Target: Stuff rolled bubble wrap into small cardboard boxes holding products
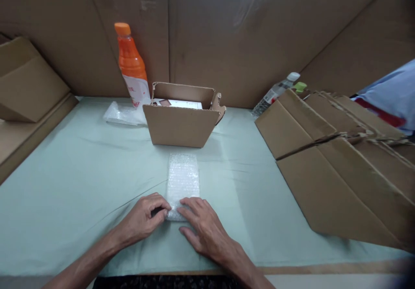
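Note:
A flat bubble wrap pouch (pixel 183 176) lies lengthwise on the pale green cloth in front of me. At its near left corner, my left hand (pixel 147 214) pinches the edge between thumb and fingertips. My right hand (pixel 204 228) rests over the near right part of the pouch, fingers spread and fingertips pressing on the plastic, thumb apart below. Just beyond the pouch stands an open cardboard box (pixel 181 127) with a white item (pixel 181 104) showing inside it.
An orange drink bottle (pixel 131 64) stands at the back left beside crumpled clear plastic (pixel 123 114). Cardboard boxes (pixel 333 185) fill the right side, with a clear bottle (pixel 275 92) behind them. More cardboard (pixel 32 86) is at the left. A person's blue sleeve (pixel 389 92) shows far right.

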`<control>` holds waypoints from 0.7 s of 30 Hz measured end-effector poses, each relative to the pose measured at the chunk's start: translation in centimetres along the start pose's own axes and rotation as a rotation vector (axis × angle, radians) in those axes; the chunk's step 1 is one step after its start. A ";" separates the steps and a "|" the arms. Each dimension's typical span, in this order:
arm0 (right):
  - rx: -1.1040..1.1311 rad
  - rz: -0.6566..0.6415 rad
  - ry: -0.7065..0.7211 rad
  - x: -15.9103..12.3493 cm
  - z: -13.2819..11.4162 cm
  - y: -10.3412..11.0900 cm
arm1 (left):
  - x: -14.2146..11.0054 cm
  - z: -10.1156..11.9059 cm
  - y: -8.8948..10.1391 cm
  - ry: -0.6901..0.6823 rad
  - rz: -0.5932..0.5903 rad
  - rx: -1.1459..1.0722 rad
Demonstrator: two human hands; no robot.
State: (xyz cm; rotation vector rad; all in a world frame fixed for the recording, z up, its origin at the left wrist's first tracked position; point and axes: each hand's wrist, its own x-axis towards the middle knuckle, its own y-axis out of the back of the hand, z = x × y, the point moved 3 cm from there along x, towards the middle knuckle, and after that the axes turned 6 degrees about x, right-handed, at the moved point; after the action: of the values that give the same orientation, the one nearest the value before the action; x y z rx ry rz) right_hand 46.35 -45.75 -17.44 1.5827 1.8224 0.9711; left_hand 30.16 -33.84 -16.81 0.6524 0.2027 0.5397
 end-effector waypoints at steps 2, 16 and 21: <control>0.006 0.013 0.001 0.1 -0.2 0.1 | -0.1 -0.2 0.0 0.013 0.013 -0.009; -0.050 0.181 -0.005 0.8 1.1 0.0 | 0.1 -0.4 -0.2 0.110 0.069 -0.079; 0.020 0.251 0.042 0.6 0.8 0.2 | 0.0 -0.6 -0.5 0.085 0.089 -0.036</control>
State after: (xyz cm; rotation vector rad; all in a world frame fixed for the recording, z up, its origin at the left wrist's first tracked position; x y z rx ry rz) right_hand 47.02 -45.03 -17.75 1.8493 1.6930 1.1065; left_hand 30.18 -33.84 -17.55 0.6060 0.2440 0.6562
